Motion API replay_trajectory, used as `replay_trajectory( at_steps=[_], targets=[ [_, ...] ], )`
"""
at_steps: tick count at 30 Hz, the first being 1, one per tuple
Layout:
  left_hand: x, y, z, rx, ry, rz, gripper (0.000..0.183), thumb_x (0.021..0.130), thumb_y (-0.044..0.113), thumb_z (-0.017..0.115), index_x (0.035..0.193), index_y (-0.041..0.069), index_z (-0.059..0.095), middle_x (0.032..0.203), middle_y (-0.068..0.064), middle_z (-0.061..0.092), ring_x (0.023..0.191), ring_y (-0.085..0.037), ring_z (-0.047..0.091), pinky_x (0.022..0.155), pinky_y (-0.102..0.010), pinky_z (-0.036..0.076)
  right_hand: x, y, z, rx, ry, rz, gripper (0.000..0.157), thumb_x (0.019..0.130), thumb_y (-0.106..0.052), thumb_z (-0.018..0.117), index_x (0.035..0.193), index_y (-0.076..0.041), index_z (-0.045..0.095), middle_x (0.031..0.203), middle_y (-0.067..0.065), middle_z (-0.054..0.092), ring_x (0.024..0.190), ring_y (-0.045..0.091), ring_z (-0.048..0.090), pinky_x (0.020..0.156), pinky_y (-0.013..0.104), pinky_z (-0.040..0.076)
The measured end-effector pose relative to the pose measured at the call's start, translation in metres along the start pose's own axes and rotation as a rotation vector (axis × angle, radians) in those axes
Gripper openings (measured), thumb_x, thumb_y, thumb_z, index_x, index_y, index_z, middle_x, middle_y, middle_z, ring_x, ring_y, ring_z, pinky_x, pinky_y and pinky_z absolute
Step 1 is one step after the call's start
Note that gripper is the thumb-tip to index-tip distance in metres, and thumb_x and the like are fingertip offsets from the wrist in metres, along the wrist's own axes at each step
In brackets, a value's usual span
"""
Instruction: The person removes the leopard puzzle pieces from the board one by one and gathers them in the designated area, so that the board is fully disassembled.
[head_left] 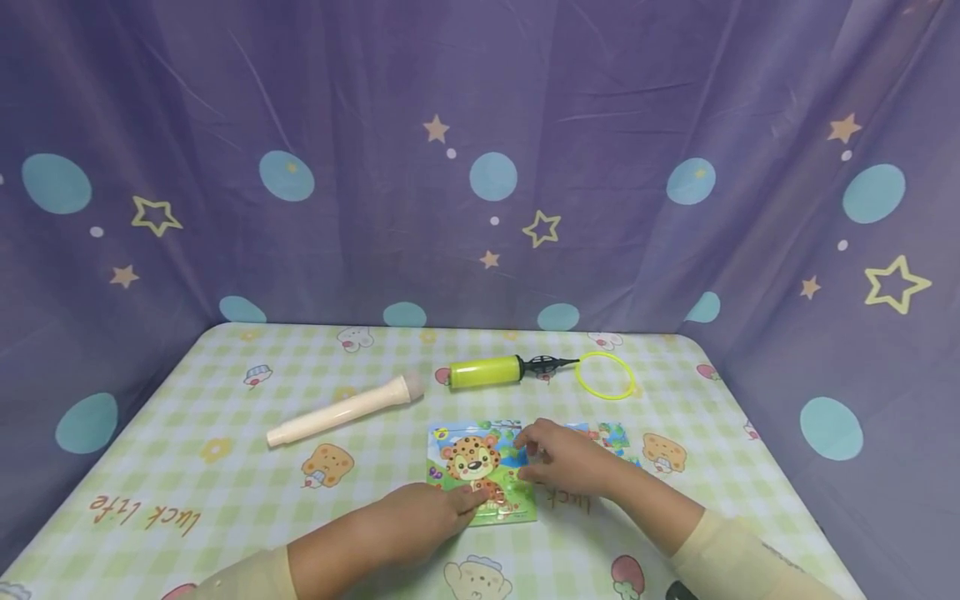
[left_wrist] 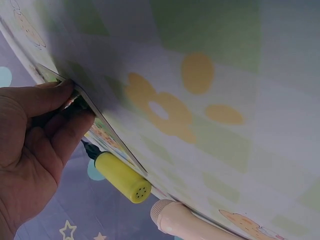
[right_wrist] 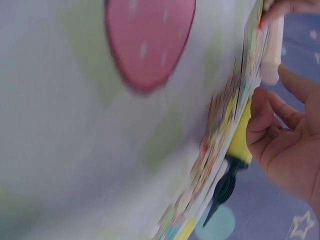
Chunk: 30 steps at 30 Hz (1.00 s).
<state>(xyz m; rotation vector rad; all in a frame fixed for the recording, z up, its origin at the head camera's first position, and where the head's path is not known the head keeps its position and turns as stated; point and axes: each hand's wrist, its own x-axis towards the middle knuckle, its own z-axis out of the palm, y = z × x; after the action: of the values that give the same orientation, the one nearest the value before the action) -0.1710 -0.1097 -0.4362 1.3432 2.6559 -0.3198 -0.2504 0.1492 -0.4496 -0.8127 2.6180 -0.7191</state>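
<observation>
A jigsaw puzzle [head_left: 471, 458] with a cartoon leopard lies flat on the checked tablecloth. My left hand [head_left: 412, 521] rests on its lower left part, fingertips pressing the surface; the left wrist view shows thumb and fingers on the puzzle [left_wrist: 106, 134] near its edge. Over the puzzle's right side is my right hand [head_left: 566, 458], fingers loosely bent and thumb apart. In the right wrist view I see a gap between those fingers and nothing held. Several loose puzzle pieces [head_left: 615, 435] lie just right of the puzzle, partly hidden by the right hand.
Beyond the puzzle lies a yellow hand pump [head_left: 486, 372] with a black nozzle, beside a yellow ring [head_left: 604, 376]. A pale pink toy microphone [head_left: 345, 410] lies to the left. A purple curtain [head_left: 480, 267] encloses the table [head_left: 247, 508].
</observation>
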Motion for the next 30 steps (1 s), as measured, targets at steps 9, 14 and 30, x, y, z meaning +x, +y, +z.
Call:
replay_trajectory(
  at_steps=[9, 14, 30],
  targets=[
    [0.002, 0.0, -0.001, 0.011, 0.016, -0.004, 0.054, 0.091, 0.016, 0.067, 0.143, 0.019, 0.052, 0.151, 0.009, 0.044, 0.097, -0.013, 0.069, 0.065, -0.025, 0.056, -0.004, -0.019, 0.019, -0.261, -0.045, -0.032, 0.053, 0.077, -0.051, 0.077, 0.118, -0.021, 0.064, 0.105, -0.01, 0.05, 0.085, 0.003, 0.054, 0.08, 0.028, 0.054],
    [0.003, 0.001, -0.001, 0.024, 0.021, -0.004, 0.055, 0.09, 0.015, 0.068, 0.143, 0.019, 0.053, 0.15, 0.009, 0.046, 0.097, -0.012, 0.069, 0.065, -0.025, 0.056, -0.002, -0.021, 0.02, -0.233, -0.06, -0.006, 0.05, 0.076, -0.047, 0.079, 0.116, -0.021, 0.063, 0.106, -0.011, 0.051, 0.093, 0.005, 0.056, 0.088, 0.031, 0.054],
    [0.004, 0.002, -0.001, -0.009, -0.011, -0.024, 0.055, 0.092, 0.013, 0.065, 0.144, 0.018, 0.051, 0.151, 0.008, 0.044, 0.105, -0.015, 0.067, 0.075, -0.029, 0.058, -0.001, -0.023, 0.025, -0.154, -0.035, 0.051, 0.045, 0.073, -0.041, 0.082, 0.106, -0.025, 0.054, 0.096, -0.014, 0.051, 0.078, 0.003, 0.051, 0.07, 0.023, 0.048]
  ],
)
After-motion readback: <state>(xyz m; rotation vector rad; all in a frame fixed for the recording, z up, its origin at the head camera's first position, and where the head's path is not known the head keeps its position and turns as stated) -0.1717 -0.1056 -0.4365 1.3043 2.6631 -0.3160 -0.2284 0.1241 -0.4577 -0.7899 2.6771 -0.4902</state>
